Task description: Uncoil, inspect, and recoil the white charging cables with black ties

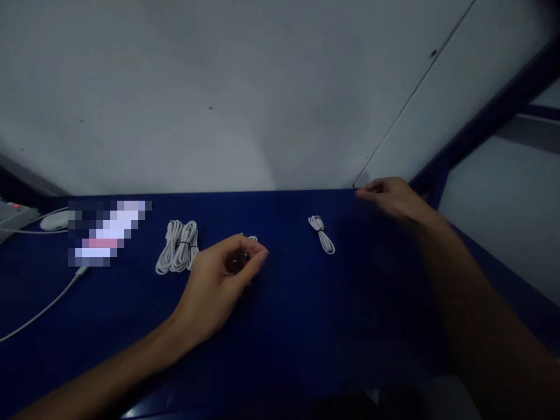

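My left hand (221,283) is over the middle of the blue tabletop, thumb and fingers curled into a pinch. What the fingertips hold, if anything, does not show. White bits of a cable (252,238) peek out behind these fingers, mostly hidden by them. To the left lie coiled white cables (177,248), bound with thin black ties. One more tied white cable (322,235) lies by itself between my two hands. Over at the table's back edge, my right hand (385,195) is closed in a pinch. A small dark bit shows at its fingertips, too small to name.
A phone-like lit screen (109,233), blurred out, lies on the left with a white cord (52,303) running from it. Beside it is a white rounded object (55,220). A pale wall panel (196,116) rises behind the table, with a blue frame bar (481,134) at right.
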A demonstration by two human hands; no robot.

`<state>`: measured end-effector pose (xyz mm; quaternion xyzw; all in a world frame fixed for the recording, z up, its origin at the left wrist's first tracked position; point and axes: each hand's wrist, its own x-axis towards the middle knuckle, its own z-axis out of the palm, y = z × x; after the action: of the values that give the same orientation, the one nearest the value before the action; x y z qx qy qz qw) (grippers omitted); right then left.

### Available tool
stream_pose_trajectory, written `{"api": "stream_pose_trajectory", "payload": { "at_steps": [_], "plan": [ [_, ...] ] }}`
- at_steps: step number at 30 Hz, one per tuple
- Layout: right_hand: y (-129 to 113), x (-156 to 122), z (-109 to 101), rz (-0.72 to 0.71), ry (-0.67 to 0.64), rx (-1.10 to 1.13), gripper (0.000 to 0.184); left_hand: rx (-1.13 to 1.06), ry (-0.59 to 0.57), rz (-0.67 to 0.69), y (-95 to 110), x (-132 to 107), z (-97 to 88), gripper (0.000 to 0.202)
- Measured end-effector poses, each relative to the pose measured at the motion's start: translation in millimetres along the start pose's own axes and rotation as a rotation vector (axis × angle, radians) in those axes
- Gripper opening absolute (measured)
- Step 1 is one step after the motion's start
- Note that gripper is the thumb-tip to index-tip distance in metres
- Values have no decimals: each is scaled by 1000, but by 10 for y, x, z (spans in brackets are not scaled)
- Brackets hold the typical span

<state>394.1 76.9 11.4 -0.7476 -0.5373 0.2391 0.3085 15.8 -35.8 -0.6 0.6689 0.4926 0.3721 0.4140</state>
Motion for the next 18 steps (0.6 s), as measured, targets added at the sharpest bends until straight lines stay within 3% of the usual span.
{"api": "stream_pose_trajectory", "payload": {
  "at_steps": [5,6,10,12,18],
  "plan": [
    [-460,-422,266,-156,-331,367,29,-196,13,-31,-20,38,-14,23],
    [-541,-523,368,-161,-467,498,30,-233,25,-22,-20,50,-17,21],
    [-771,-903,777,-146,-710,870,7,-327,74,-3,-4,87,-28,12],
    [-819,-1034,904,-158,-810,955,8,-354,96,7,17,95,-28,10],
    [-801,-1148,991,-169,-840,1037,11,-407,108,-8,80,98,1,8]
  ]
}}
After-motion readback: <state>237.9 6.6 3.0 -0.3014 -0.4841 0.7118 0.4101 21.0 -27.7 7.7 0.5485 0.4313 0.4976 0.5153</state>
